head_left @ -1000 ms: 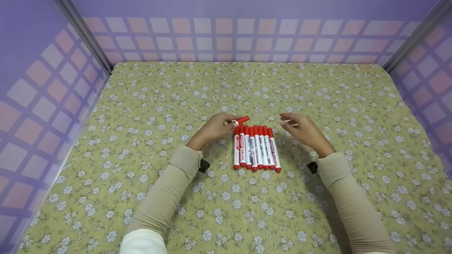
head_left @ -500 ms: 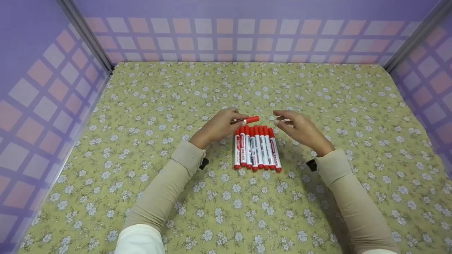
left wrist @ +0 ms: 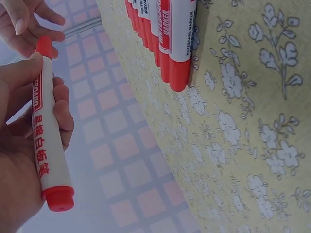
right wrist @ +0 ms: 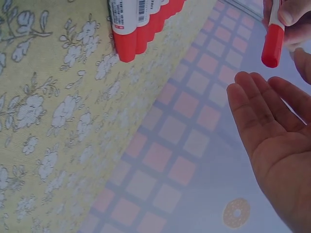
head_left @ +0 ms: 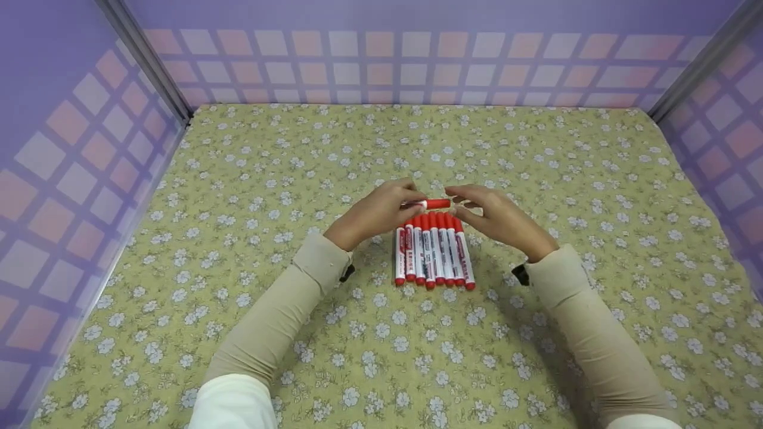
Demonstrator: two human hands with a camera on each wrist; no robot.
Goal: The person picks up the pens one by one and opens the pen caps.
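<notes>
Red is capping one marker [left wrist: 49, 131] that the left hand [head_left: 378, 208] is gripping with curled fingers [left wrist: 63, 114], seemingly leaving its cap [head_left: 438, 203] exposed beside the right hand [head_left: 501, 217], whose fingers are holding nothing, standing apart from the thumb [right wrist: 303, 65]. Eight more markers [head_left: 428, 256] are lying on the counter [head_left: 298, 357] below the fingers, apparently aligned for tidiness.

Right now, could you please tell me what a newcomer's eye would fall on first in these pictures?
The row of red-and-white markers lying side by side on the flowered tablecloth, near the middle of the head view, stands out first. Next, just past the row, the left hand grips another marker, its red cap pointing toward the right hand.
</notes>
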